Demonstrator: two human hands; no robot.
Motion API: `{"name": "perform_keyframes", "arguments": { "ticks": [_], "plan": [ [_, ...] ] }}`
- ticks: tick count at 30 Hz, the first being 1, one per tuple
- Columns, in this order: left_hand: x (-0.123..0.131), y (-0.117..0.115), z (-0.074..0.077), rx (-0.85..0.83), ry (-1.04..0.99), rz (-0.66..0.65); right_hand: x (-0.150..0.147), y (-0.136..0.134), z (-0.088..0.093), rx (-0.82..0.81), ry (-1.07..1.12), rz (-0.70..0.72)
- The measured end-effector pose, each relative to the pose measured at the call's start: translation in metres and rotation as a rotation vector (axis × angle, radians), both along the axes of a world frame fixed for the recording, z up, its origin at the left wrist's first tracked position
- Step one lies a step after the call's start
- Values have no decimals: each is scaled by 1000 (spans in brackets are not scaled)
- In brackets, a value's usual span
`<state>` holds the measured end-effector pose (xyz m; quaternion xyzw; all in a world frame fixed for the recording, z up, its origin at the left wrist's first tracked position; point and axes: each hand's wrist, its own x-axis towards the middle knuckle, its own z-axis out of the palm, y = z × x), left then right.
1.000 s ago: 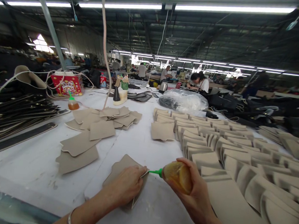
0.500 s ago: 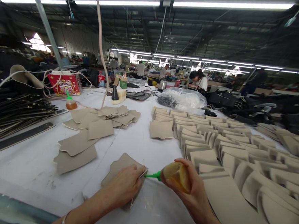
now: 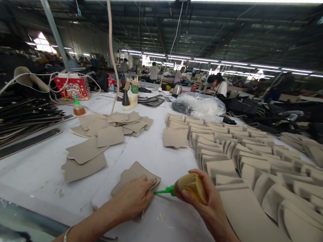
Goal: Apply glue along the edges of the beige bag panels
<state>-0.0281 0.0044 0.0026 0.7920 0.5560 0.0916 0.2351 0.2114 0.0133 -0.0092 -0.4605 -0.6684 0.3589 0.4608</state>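
A taupe leather-like piece (image 3: 127, 175) lies on the white table top in front of me. My left hand (image 3: 138, 196) rests across it, fingers closed at its right edge, the thumb partly hidden. In my right hand (image 3: 206, 194) is a squeeze bottle (image 3: 191, 187) of amber liquid, tilted sideways with my fingers wrapped round it. Its thin green nozzle (image 3: 165, 190) points left, the tip at or very close to the piece's right edge beside my left fingers. Whether liquid is coming out is too small to see.
Loose taupe pieces (image 3: 85, 167) lie at the left, and many bent ones (image 3: 230, 170) stand in rows at the right. Further back are a second green-tipped bottle (image 3: 78, 108), a red box (image 3: 72, 87) and a clear plastic bag (image 3: 198, 103). Black strips (image 3: 20, 126) are piled far left.
The nozzle tip has moved slightly down along the piece's right edge. My left hand stays on the piece, and the whole view has shifted a little.
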Motion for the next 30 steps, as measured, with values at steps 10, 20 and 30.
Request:
{"name": "perform_keyframes", "arguments": {
  "ticks": [10,20,30],
  "plan": [
    [1,0,-1,14,20,19,-2,-8,-3,-67,51,52],
    [1,-6,1,4,39,41,-2,-14,-5,-117,80,114],
    [2,-5,1,5,72,40,-4,-23,-2,-173,133,156]
  ]
}}
